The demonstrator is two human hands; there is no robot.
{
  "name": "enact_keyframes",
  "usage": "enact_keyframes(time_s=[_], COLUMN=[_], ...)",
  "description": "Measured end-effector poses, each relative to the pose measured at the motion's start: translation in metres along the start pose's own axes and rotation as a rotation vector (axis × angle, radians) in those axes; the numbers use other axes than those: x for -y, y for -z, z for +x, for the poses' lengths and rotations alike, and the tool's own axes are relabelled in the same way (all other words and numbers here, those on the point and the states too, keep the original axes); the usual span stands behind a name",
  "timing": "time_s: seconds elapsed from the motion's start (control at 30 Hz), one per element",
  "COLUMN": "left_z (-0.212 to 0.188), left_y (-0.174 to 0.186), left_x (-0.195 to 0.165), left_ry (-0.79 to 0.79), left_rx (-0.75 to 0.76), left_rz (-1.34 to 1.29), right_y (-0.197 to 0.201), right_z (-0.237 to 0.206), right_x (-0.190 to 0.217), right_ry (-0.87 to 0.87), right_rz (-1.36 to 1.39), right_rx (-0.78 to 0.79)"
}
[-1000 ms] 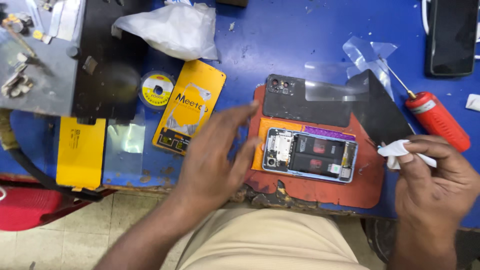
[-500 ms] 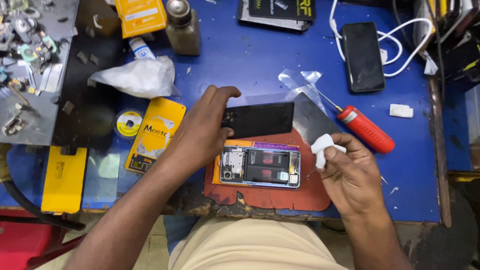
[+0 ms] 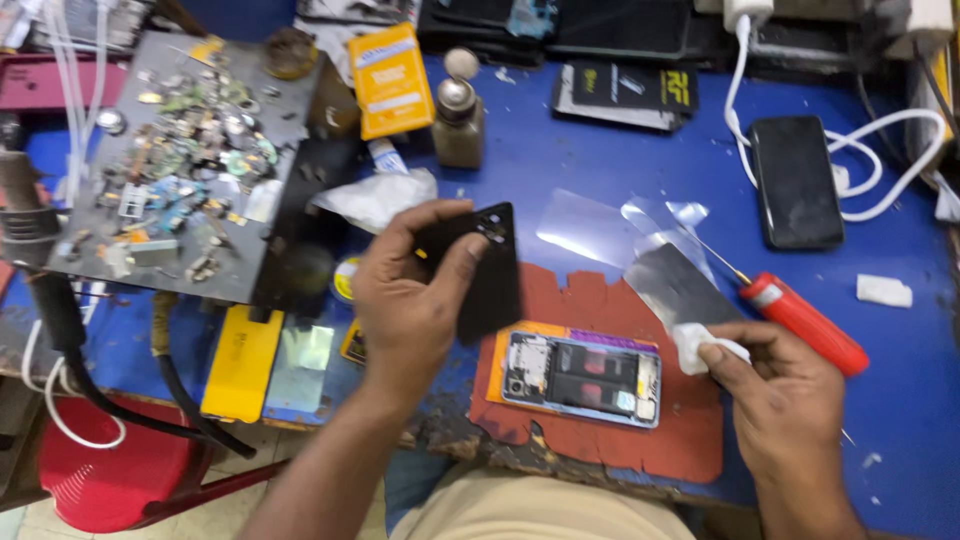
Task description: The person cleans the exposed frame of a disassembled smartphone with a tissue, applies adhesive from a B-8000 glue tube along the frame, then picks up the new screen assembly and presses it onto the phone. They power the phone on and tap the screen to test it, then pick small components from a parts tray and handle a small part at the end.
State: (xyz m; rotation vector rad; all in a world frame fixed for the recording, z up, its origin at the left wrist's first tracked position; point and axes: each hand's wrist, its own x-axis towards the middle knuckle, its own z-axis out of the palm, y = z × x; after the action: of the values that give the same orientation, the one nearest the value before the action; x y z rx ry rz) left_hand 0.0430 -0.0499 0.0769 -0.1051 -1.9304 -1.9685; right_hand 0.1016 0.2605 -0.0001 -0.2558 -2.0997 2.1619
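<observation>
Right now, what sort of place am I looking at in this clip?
Most likely a phone repair bench. An opened phone lies on a red mat, the left hand holds a black back cover, and a red screwdriver and a tray of small parts sit nearby.

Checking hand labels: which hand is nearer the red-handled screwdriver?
Right. The right hand, holding a white wipe, lies right beside the red-handled screwdriver; the left hand holds the black back cover farther left.

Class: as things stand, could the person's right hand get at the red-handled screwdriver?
Probably yes. The right hand pinches a white wipe, but the red-handled screwdriver lies right beside it on the blue table, nothing between.
</observation>
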Motion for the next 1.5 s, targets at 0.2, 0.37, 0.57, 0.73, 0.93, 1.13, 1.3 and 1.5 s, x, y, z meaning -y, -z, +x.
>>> enact_keyframes(time_s=[0.2,0.37,0.57,0.73,0.93,1.13,1.3,1.5], left_z=[-0.017,-0.036,-0.055,-0.063,-0.064,-0.076,-0.078,-0.073], left_y=[-0.015,-0.029,-0.036,-0.036,-0.035,-0.036,-0.034,-0.030], left_x=[0.020,0.016,0.008,0.001,0.001,0.001,0.004,-0.016], left_ry=[0.354,0.788,0.595,0.526,0.556,0.442,0.187,-0.139], left_rx=[0.022,0.053,0.219,0.322,0.467,0.485,0.549,0.572], left_rz=[-0.550,-0.837,-0.534,-0.339,-0.489,-0.373,-0.224,0.184], right_y=[0.004,0.002,0.003,-0.014,-0.046,-0.072,-0.082,-0.070], right_z=[0.001,0.006,0.002,-0.011,-0.015,-0.011,-0.010,-0.015], right_x=[-0.004,0.009,0.018,0.035,0.073,0.092,0.097,0.082], right_ry=[0.033,0.075,0.056,0.175,0.358,0.659,0.937,0.677], right_rz=[0.092,0.247,0.350,-0.085,-0.356,-0.755,-0.899,-0.721], right_rx=[0.041,0.071,0.150,0.114,0.188,0.186,0.215,0.206])
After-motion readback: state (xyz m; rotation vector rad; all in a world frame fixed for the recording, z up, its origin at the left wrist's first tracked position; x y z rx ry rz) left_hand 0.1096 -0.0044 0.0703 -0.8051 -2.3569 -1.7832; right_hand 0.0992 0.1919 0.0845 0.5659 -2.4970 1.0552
